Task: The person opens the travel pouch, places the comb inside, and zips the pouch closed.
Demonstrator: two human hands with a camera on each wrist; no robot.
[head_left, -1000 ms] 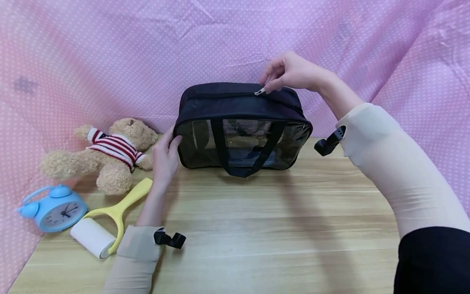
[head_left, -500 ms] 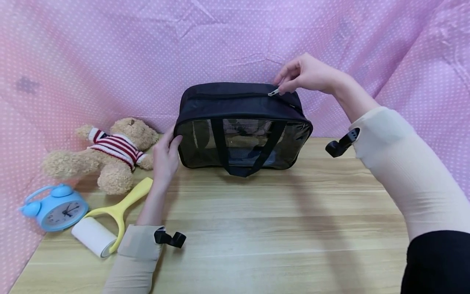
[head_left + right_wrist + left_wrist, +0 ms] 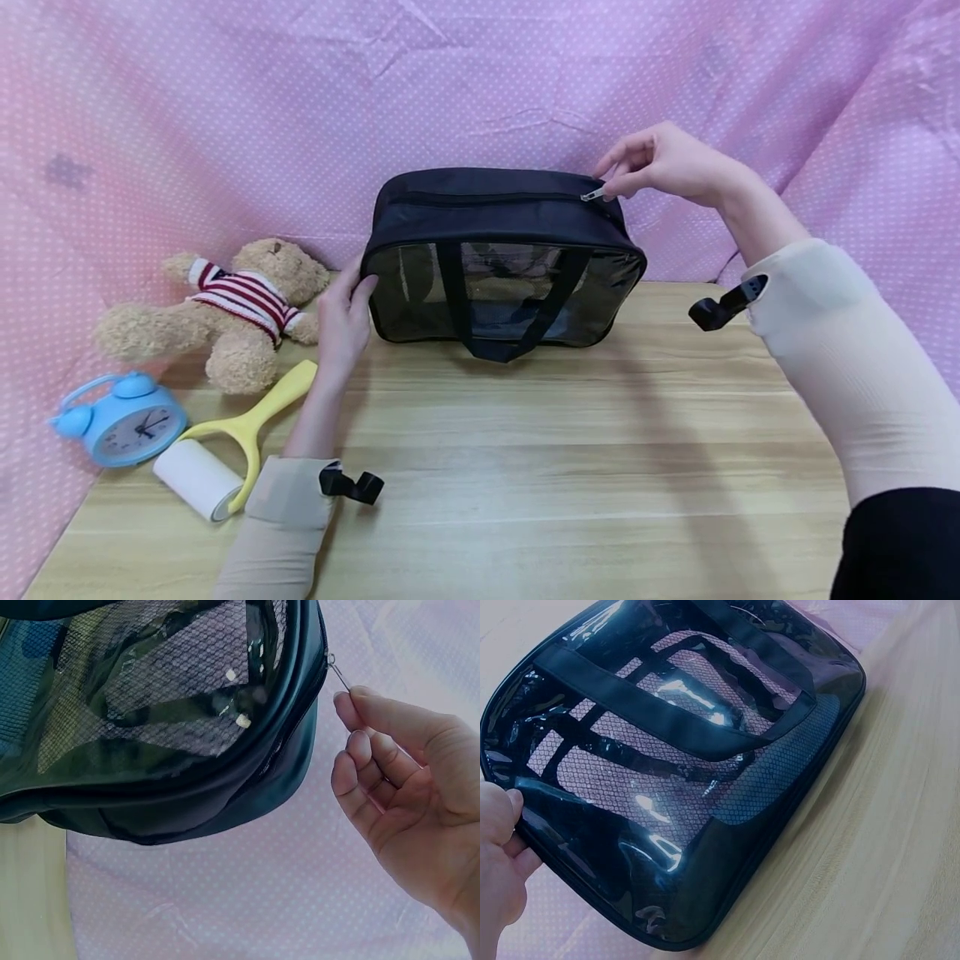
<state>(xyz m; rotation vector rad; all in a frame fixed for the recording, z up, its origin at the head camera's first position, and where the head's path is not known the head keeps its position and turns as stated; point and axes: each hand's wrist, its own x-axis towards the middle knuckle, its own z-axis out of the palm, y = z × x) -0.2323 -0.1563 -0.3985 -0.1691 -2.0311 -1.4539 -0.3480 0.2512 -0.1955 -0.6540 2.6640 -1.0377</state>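
A black bag (image 3: 480, 218) with a see-through front and a strap handle (image 3: 453, 292) stands upright at the back of the table. My left hand (image 3: 345, 321) grips its left end, thumb on the front edge and fingers behind, as the left wrist view also shows on the bag's side (image 3: 570, 840). With thumb and forefinger, my right hand (image 3: 671, 167) pinches the metal zipper pull (image 3: 592, 194) near the right end of the bag's top. In the right wrist view the pull (image 3: 340, 673) stretches out from the zipper, and the other fingers curl loosely below.
Left of the bag, a teddy bear (image 3: 243, 300) in a striped sweater lies against the pink dotted cloth (image 3: 480, 83). Nearer are a blue alarm clock (image 3: 135, 425) and a lint roller (image 3: 198, 479) with a yellow handle, close to my left forearm. All rest on a wooden table (image 3: 525, 467).
My right hand has drawn the zipper pull rightward along the bag's top, from right of the middle to near the right end. My left hand keeps its grip on the bag.
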